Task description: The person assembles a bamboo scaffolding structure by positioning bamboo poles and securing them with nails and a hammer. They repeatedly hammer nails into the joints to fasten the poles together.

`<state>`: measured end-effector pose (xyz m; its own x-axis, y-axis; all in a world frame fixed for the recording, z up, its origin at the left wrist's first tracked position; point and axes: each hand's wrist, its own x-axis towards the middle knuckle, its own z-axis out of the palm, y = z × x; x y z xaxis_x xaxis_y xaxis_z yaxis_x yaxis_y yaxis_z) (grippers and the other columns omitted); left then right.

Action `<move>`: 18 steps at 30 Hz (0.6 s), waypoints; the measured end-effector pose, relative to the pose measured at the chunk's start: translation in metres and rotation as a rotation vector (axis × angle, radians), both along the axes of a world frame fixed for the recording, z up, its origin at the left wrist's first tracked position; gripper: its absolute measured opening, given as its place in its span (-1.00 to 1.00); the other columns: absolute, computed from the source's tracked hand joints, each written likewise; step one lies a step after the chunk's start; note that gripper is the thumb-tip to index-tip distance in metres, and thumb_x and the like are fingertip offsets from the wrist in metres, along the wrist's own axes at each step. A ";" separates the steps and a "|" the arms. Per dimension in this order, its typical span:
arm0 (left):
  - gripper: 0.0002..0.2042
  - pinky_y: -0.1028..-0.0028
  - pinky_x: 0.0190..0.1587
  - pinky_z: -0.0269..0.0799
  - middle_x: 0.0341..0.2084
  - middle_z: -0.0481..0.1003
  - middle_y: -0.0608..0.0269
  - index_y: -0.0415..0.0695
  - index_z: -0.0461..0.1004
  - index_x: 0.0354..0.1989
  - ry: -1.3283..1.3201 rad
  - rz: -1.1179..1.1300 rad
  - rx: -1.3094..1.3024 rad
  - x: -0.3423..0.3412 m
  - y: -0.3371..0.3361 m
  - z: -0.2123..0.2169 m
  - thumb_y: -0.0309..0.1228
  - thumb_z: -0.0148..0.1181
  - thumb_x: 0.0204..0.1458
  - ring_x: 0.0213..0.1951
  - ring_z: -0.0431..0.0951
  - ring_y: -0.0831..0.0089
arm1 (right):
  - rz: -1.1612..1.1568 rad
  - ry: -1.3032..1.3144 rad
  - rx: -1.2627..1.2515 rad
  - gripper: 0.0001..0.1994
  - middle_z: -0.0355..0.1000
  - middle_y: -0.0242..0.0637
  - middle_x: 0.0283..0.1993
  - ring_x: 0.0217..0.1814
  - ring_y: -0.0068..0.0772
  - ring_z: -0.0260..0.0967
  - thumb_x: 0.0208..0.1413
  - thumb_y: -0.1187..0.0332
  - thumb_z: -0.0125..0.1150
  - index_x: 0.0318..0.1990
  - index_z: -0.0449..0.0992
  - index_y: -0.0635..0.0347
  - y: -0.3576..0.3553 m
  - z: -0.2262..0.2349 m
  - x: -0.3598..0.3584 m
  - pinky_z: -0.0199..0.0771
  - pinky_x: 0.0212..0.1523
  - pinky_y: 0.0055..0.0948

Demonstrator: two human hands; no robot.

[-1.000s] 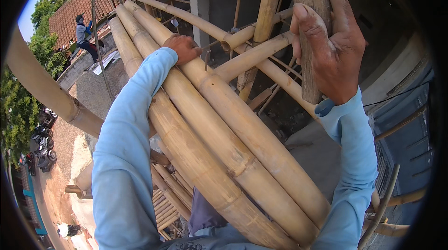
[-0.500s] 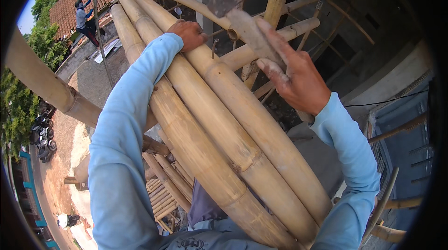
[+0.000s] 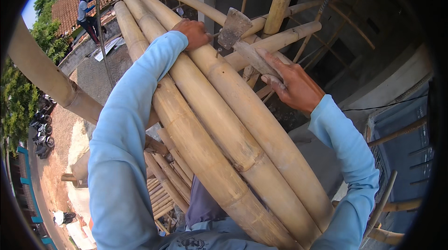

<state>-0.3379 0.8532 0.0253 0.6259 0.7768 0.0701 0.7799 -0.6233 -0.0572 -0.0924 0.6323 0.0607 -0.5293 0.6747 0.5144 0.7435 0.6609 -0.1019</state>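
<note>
Three thick bamboo poles (image 3: 212, 126) lie side by side, running from the far left toward my body. My left hand (image 3: 193, 34) is closed over the rightmost pole near its far part, fingers curled on its right side. In my right hand (image 3: 298, 85) is a hatchet (image 3: 255, 58) with a pale, worn handle and a broad grey metal head. That head is beside my left hand's fingers, over the crossing bamboo. A nail (image 3: 218, 53) stands partly out of the rightmost pole, just below the hatchet head. A crossing bamboo pole (image 3: 291, 35) meets the poles from the right.
An upright bamboo post (image 3: 281, 0) stands beyond the crossing pole. Another thick bamboo (image 3: 56, 82) slants in at left. Below are scaffold poles (image 3: 161, 175) and parked motorcycles (image 3: 44, 133). A person (image 3: 86, 14) is on a wall at far left.
The hatchet has swung down, its head now lower and close to the nail. Less of the nail shows above the bamboo. My left hand keeps its place on the pole.
</note>
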 end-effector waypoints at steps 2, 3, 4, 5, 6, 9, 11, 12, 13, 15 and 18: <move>-0.62 0.09 0.25 0.34 -0.14 0.62 -0.18 -0.08 0.71 -0.17 0.019 0.015 0.015 -0.001 -0.001 0.000 -0.15 -0.01 0.16 0.01 0.57 -0.11 | -0.120 0.217 -0.138 -0.31 0.57 -0.04 -0.07 -0.40 -0.30 0.44 0.33 0.33 0.23 0.54 0.07 0.10 0.000 0.008 0.004 0.52 -0.33 -0.36; -0.62 0.09 0.25 0.34 -0.14 0.61 -0.19 -0.09 0.70 -0.17 0.036 0.000 0.016 -0.001 0.000 0.000 -0.15 -0.01 0.16 0.02 0.57 -0.12 | -0.084 0.378 -0.144 -0.31 0.57 0.05 -0.05 -0.30 -0.08 0.48 0.32 0.33 0.23 0.54 0.07 0.10 -0.002 0.021 0.008 0.53 -0.22 -0.24; -0.63 0.08 0.25 0.35 -0.10 0.60 -0.18 -0.09 0.69 -0.15 0.021 -0.012 0.015 -0.002 0.000 0.000 -0.17 -0.01 0.16 0.02 0.57 -0.14 | -0.075 0.542 -0.109 -0.34 0.55 0.03 -0.10 -0.31 -0.07 0.49 0.33 0.29 0.22 0.51 0.10 0.13 -0.005 0.031 0.012 0.53 -0.23 -0.26; -0.63 0.07 0.24 0.36 -0.09 0.60 -0.18 -0.09 0.69 -0.14 0.027 -0.044 0.016 -0.002 0.000 -0.002 -0.17 -0.01 0.17 0.02 0.57 -0.14 | -0.062 0.694 0.004 -0.36 0.54 0.01 -0.15 -0.31 -0.06 0.50 0.35 0.26 0.21 0.49 0.12 0.16 -0.010 0.042 0.012 0.53 -0.24 -0.27; -0.63 0.07 0.23 0.37 -0.08 0.59 -0.17 -0.09 0.69 -0.14 0.025 -0.076 0.011 -0.002 0.000 -0.003 -0.17 -0.02 0.17 0.02 0.57 -0.15 | 0.053 0.788 0.216 -0.41 0.51 -0.21 -0.30 -0.49 -0.45 0.46 0.39 0.17 0.18 0.45 0.17 0.20 -0.010 0.042 0.015 0.51 -0.47 -0.52; -0.60 0.05 0.27 0.34 0.07 0.57 0.00 0.09 0.68 -0.03 0.087 -0.035 -0.040 0.000 -0.001 -0.004 -0.07 -0.08 0.26 0.11 0.56 0.00 | 0.171 0.766 0.201 -0.36 0.57 0.07 -0.19 -0.39 0.00 0.53 0.32 0.30 0.23 0.48 0.14 0.16 -0.010 0.023 0.004 0.54 -0.25 -0.18; -0.57 0.05 0.26 0.36 0.06 0.58 -0.05 0.00 0.67 -0.02 0.031 -0.003 -0.018 0.001 -0.002 -0.001 -0.05 -0.07 0.24 0.12 0.56 -0.01 | 0.121 0.109 0.003 -0.33 0.60 0.14 -0.19 -0.39 0.07 0.58 0.28 0.36 0.27 0.49 0.14 0.20 -0.004 -0.004 0.001 0.58 -0.20 -0.07; -0.51 0.11 0.28 0.33 0.03 0.59 -0.13 -0.15 0.66 -0.06 0.024 0.073 -0.085 0.004 -0.001 0.002 -0.03 -0.06 0.21 0.13 0.56 -0.01 | 0.078 -0.074 -0.110 -0.34 0.60 0.13 -0.22 -0.42 0.01 0.58 0.27 0.37 0.27 0.47 0.16 0.24 0.002 -0.011 -0.001 0.58 -0.22 -0.09; -0.50 0.12 0.29 0.33 0.02 0.59 -0.15 -0.19 0.66 -0.08 -0.023 0.049 -0.029 0.003 -0.001 0.003 -0.03 -0.06 0.20 0.12 0.56 -0.02 | -0.030 -0.134 -0.274 -0.36 0.59 0.13 -0.23 -0.40 -0.02 0.59 0.26 0.38 0.28 0.44 0.20 0.29 0.005 -0.011 0.000 0.59 -0.21 -0.08; -0.48 0.15 0.29 0.32 -0.01 0.60 -0.20 -0.26 0.66 -0.13 -0.101 0.050 0.015 0.001 -0.003 0.000 -0.03 -0.06 0.18 0.10 0.57 -0.03 | 0.062 0.153 0.067 -0.40 0.58 0.07 -0.09 -0.24 -0.13 0.59 0.31 0.33 0.27 0.42 0.23 0.29 0.010 0.008 0.003 0.60 -0.12 -0.15; -0.58 0.13 0.24 0.36 -0.06 0.61 -0.15 -0.14 0.69 -0.15 -0.011 -0.014 -0.012 0.000 0.004 -0.004 -0.09 0.00 0.16 0.03 0.59 -0.06 | 0.171 0.728 0.142 -0.60 0.54 -0.05 -0.15 -0.29 -0.29 0.54 0.35 0.27 0.24 0.20 0.35 0.31 -0.001 0.063 0.009 0.58 -0.25 -0.29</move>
<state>-0.3381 0.8569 0.0213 0.6357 0.7690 0.0673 0.7718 -0.6345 -0.0413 -0.0836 0.6313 0.1233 -0.1144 0.5149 0.8496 0.4078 0.8042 -0.4324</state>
